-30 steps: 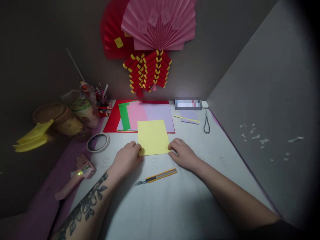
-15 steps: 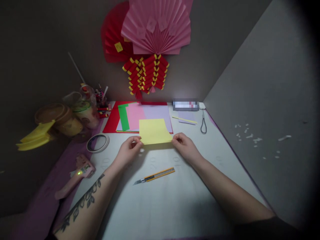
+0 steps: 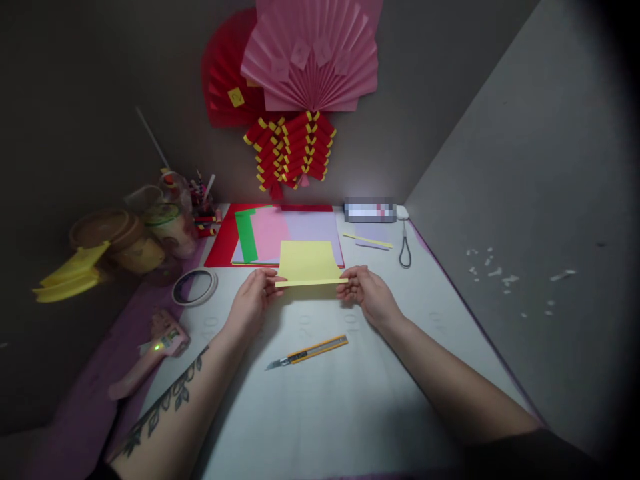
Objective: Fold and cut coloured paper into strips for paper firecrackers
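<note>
A yellow paper sheet (image 3: 307,261) is held up over the white mat, with a narrow strip folded along its near edge. At the left end of that fold, my left hand (image 3: 255,293) pinches the paper. My right hand (image 3: 367,293) has its fingers curled round the right end of the same edge. Below the paper, a yellow cutter knife (image 3: 315,350) lies on the mat (image 3: 320,413), its blade pointing left.
Coloured paper sheets (image 3: 270,233) lie at the back. Tape roll (image 3: 175,290) and pink glue gun (image 3: 150,363) are on the left, near cups (image 3: 170,227). Thin paper strips (image 3: 367,240) and a looped cord (image 3: 405,252) lie back right.
The near edge of the yellow paper now shows a narrow folded strip. My fingers have shifted at both ends of that edge.
</note>
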The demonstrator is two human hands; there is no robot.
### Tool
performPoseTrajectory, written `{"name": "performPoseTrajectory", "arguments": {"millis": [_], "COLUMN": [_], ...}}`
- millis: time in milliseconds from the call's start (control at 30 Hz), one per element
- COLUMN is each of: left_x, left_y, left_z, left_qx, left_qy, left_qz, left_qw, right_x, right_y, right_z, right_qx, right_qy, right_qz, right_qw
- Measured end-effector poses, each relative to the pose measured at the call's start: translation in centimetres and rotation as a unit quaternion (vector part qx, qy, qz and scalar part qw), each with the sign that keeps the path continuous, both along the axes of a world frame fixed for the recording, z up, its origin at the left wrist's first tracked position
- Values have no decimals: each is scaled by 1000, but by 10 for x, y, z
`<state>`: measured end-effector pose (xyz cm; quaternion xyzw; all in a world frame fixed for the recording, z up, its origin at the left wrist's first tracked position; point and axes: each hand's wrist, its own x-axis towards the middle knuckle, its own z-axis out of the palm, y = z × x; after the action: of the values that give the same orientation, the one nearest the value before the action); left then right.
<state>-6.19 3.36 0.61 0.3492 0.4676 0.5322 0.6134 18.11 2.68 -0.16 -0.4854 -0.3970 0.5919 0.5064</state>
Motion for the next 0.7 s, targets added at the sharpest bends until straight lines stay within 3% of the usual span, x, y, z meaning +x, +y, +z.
{"name": "performPoseTrajectory", "arguments": {"millis": [167, 267, 300, 367, 433, 533, 633, 700], "left_x": [1, -2, -3, -6, -6, 1, 14, 20], "left_y": [-1, -2, -3, -6, -10, -21, -31, -34], "left_z": [0, -3, -3, -3, -1, 2, 0, -3], "left_qx": [14, 59, 85, 141, 190, 286, 386, 411], "left_qy": [55, 224, 309, 477, 592, 636, 612, 602], "left_qz": [-12, -41, -51, -59, -64, -136, -246, -280], "left_qw": [998, 972, 946, 865, 781, 704, 645, 624], "right_x": [0, 0, 1, 3, 3, -3, -17, -25], "right_y": [1, 1, 2, 1, -3, -14, -27, -32], "right_z": [-4, -7, -7, -6, -3, 1, 0, -3], "right_qx": [13, 8, 8, 25, 76, 195, 301, 323], "right_qy": [-41, -142, -189, -310, -447, -559, -560, -558], "right_qz": [13, 31, 40, 49, 40, 63, 168, 209], "right_qw": [999, 989, 981, 949, 891, 803, 753, 735]}}
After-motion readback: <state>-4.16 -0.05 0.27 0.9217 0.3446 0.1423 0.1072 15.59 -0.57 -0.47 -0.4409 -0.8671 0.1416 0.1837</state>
